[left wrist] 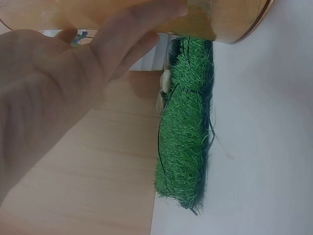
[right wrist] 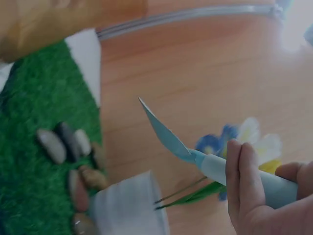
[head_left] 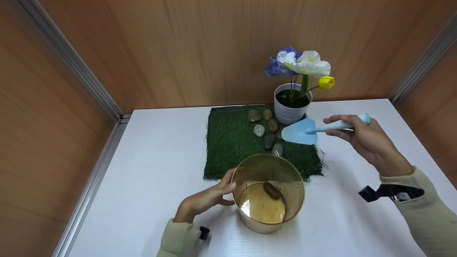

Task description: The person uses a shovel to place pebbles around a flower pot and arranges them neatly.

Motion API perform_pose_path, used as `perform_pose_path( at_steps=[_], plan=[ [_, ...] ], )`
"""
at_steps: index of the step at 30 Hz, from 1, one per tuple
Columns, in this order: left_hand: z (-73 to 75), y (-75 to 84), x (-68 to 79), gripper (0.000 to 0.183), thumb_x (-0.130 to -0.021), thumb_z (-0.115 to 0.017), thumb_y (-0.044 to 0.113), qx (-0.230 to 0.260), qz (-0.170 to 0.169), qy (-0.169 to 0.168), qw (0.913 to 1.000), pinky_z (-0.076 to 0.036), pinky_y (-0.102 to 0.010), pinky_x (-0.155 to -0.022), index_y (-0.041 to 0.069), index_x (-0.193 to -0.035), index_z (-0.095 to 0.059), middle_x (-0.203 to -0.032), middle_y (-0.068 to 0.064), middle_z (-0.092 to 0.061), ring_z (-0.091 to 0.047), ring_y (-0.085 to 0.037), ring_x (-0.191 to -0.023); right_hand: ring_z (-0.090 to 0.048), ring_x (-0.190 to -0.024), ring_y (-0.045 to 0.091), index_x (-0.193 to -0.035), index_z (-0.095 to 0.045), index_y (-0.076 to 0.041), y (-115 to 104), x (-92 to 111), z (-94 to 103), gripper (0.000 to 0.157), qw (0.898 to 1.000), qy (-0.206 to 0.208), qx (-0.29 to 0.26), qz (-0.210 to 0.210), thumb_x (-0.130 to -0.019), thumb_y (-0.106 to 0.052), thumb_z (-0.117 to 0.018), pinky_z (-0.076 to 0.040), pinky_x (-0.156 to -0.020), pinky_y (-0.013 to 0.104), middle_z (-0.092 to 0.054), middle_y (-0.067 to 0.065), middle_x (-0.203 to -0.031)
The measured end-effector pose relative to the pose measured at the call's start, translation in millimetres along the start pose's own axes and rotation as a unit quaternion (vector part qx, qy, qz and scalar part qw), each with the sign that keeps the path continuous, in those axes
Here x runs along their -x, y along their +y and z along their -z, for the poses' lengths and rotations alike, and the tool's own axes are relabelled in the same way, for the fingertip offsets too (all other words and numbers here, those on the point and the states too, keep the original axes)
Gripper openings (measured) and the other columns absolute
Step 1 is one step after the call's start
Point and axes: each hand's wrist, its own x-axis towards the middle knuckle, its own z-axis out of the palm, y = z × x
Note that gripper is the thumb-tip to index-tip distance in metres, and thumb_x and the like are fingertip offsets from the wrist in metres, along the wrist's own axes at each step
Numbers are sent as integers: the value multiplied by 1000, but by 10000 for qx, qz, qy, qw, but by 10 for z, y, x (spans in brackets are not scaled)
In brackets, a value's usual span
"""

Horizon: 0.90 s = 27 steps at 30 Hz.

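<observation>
My left hand [head_left: 210,195] grips the left side of an amber see-through bucket [head_left: 264,228], its thumb near the rim. The bucket tilts a little, and one dark brown stone [head_left: 272,190] shows inside it. In the left wrist view the fingers lie along the amber wall. My right hand [head_left: 371,142] holds a light blue garden trowel [head_left: 301,132] by its handle, blade pointing left. The blade is above the right part of the grass mat, just in front of the white flowerpot [head_left: 291,115]. No load is visible on the blade.
Several smooth stones [head_left: 259,130] lie on the green artificial grass mat [head_left: 225,142]. Blue, white and yellow flowers [head_left: 310,64] rise from the pot at the back. Wooden panels [head_left: 196,53] stand behind and beside the white table [head_left: 153,160].
</observation>
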Motion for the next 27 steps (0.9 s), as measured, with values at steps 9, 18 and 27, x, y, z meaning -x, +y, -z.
perform_pose_path(
  at_steps=[9, 18, 27],
  plan=[
    [-4, -4, -3, 50, -99, -31, 42, -27, 1, 20, 10000, -41, -47, -93, 38, -145, -10, -153, 4, 2, -9, -22, -138, -59, -104, 33, -120, -47, 19, -291, 263, -375, 32, 9867, -1554, 323, 345, -100, -5, -39, -43, -86, 41, -56, 24, -118],
    [-5, -1, -4, 50, -99, -31, 43, -7, -18, -21, 10000, -41, -47, -93, 39, -144, -11, -152, 5, 1, -10, -21, -138, -67, -86, 29, -111, -66, -1, -183, 387, -881, 23, 9389, -1882, 2876, 212, -94, -12, -56, -52, -78, 34, -64, 16, -110],
    [1, -5, -3, 51, -98, -31, 43, -61, -21, -20, 10000, -41, -47, -94, 38, -145, -10, -153, 4, 1, -9, -22, -138, -62, -83, 12, -102, -71, -8, 153, 412, -1261, 16, 8589, -2035, 4623, 849, -87, -10, -63, -52, -71, 27, -67, 2, -101]
  ],
)
